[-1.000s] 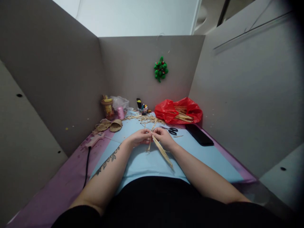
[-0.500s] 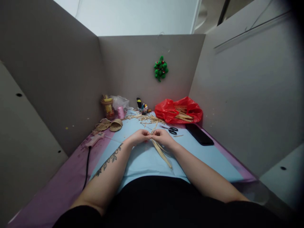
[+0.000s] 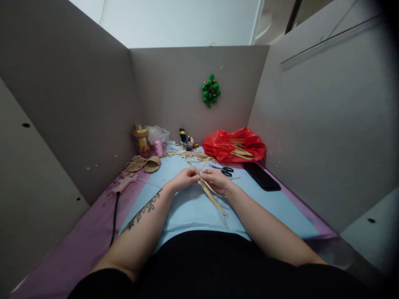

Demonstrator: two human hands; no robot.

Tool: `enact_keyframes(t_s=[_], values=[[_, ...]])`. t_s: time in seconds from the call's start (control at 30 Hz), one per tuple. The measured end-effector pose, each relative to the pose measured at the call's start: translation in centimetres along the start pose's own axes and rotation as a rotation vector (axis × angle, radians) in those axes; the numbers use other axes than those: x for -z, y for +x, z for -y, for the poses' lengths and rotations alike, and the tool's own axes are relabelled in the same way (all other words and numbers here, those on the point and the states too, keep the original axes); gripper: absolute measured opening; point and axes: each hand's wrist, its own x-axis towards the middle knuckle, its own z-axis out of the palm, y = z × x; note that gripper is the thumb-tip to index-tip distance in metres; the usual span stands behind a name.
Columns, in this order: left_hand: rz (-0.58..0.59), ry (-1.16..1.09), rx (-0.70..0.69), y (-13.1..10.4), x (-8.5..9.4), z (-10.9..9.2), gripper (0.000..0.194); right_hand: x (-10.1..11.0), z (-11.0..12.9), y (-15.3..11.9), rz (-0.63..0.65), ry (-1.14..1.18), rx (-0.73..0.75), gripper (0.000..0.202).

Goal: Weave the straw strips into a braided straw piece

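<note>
Pale dried straw strips point(image 3: 213, 200) run between my two hands over the light blue sheet point(image 3: 187, 209). My left hand point(image 3: 187, 178) is closed, its fingertips pinching the strips where they meet. Close against it, my right hand point(image 3: 215, 181) is also closed on the strips. Their loose ends hang toward me below the right hand, one broad and others thin. Thinner pieces stick out above the fingertips. The exact crossing of the strips is hidden by the fingers.
Scissors point(image 3: 225, 170) and a black phone point(image 3: 261, 176) lie to the right. Behind them is a red bag point(image 3: 215, 145) of straw. Straw scraps point(image 3: 195, 155) litter the back. On the left are a glue gun point(image 3: 125, 182), woven pieces point(image 3: 152, 164), pink thread point(image 3: 158, 148) and a jar point(image 3: 142, 142).
My hands have shifted slightly, the right one turning with its fingers lower over the strips. The loose ends have moved a little, and a thin strip now lies across below the right hand.
</note>
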Motion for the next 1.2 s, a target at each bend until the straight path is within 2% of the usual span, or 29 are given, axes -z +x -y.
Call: enact_keyframes(t_s=[0.17, 0.27, 0.4, 0.73, 0.9, 1.07, 1.2], values=[[-0.135, -0.002, 0.026, 0.3, -0.3, -0.1, 0.026, -0.1, -0.2, 0.2, -0.127, -0.273, 0.153, 0.031], [-0.181, -0.083, 0.084, 0.1, -0.5, -0.6, 0.024, 0.1, -0.4, 0.4, -0.134, -0.3, 0.201, 0.029], [-0.143, -0.198, 0.142, 0.1, -0.6, -0.6, 0.026, 0.4, -0.5, 0.6, -0.131, -0.282, 0.216, 0.025], [-0.068, -0.336, 0.177, 0.1, -0.3, 0.0, 0.03, -0.1, -0.4, 0.4, -0.175, -0.295, 0.253, 0.029], [-0.134, -0.237, 0.141, 0.3, -0.5, 0.3, 0.026, -0.3, -0.5, 0.3, -0.18, -0.32, 0.259, 0.028], [-0.192, -0.17, 0.155, 0.5, -0.3, 0.4, 0.022, -0.3, 0.0, 0.2, -0.122, -0.31, 0.205, 0.028], [-0.218, -0.068, 0.137, 0.5, -0.3, 0.3, 0.018, 0.2, 0.0, 0.4, -0.171, -0.305, 0.19, 0.024]])
